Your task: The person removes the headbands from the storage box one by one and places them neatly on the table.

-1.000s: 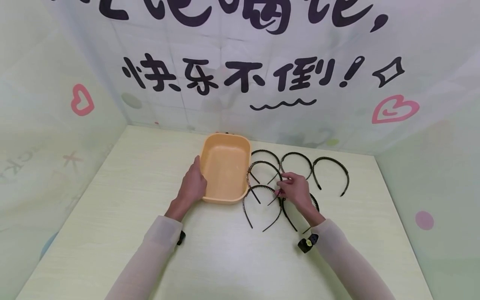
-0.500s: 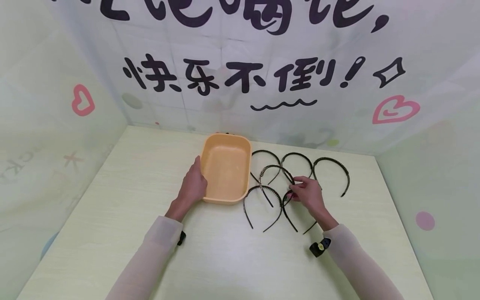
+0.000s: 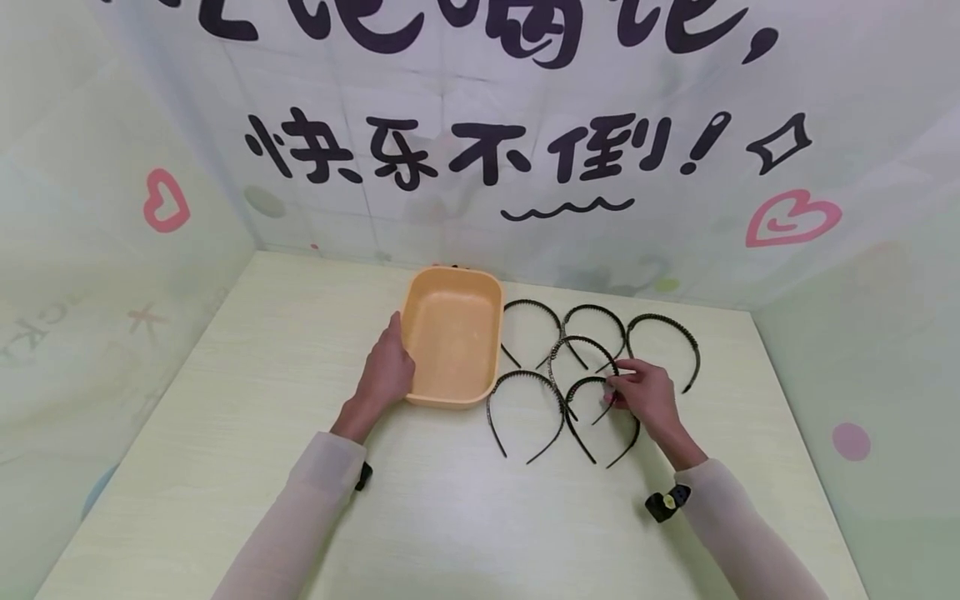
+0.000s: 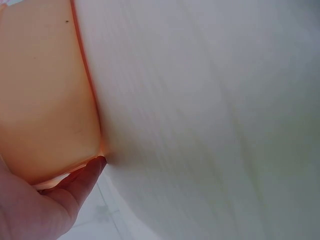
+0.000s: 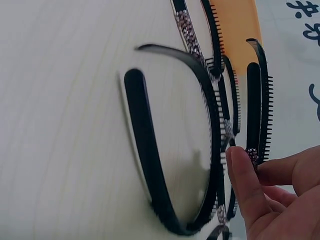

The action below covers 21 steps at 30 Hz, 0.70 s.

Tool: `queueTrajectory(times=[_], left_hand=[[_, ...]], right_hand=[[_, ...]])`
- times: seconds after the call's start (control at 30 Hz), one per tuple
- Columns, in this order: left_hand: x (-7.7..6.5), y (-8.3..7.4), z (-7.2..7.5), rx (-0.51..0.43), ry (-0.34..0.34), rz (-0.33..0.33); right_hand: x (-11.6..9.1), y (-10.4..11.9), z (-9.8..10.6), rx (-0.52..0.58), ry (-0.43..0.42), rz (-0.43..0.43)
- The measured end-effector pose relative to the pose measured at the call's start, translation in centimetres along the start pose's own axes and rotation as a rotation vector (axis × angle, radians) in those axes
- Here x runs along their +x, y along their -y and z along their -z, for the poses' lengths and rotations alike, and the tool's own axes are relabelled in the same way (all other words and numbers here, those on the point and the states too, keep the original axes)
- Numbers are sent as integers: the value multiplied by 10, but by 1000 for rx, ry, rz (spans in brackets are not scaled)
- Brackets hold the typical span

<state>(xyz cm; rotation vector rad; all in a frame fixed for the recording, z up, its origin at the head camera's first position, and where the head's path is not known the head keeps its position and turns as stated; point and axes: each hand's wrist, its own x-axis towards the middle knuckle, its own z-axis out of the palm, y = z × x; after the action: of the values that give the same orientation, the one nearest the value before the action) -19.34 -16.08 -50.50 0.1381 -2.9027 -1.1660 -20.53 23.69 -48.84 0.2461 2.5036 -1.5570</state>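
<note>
My right hand (image 3: 647, 398) pinches one side of a black toothed headband (image 3: 576, 338) between thumb and fingers. Its arch overlaps two headbands beneath it in the head view. In the right wrist view the pinched headband (image 5: 267, 100) shows its teeth and a glittery patch near my fingertips. My left hand (image 3: 386, 371) holds the left side of an orange plastic basin (image 3: 453, 392), thumb at the rim. The left wrist view shows the fingers (image 4: 82, 185) along the basin's outer wall (image 4: 50, 90). Below the held one lie a left front headband (image 3: 521, 374) and a right front headband (image 3: 639, 429).
Along the back lie three more black headbands: a left one (image 3: 528, 302), a middle one (image 3: 592, 307) and a right one (image 3: 663, 317). A printed cloth wall (image 3: 420, 225) rises behind the pale table (image 3: 450, 517), with cloth sides left and right.
My right hand has carried the pinched headband from beside the basin to the right and slightly nearer. The left hand and the basin stay in place.
</note>
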Motion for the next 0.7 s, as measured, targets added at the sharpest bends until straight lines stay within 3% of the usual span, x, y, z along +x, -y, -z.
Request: queueTrajectory(times=[0.3,0.7], left_hand=[[0,-1,1,-8,7,1],[0,-2,1,-10,9,5]], right_hand=[[-3,-16,26,32,-17,-14],[-9,-25,44,58,-33,-63]])
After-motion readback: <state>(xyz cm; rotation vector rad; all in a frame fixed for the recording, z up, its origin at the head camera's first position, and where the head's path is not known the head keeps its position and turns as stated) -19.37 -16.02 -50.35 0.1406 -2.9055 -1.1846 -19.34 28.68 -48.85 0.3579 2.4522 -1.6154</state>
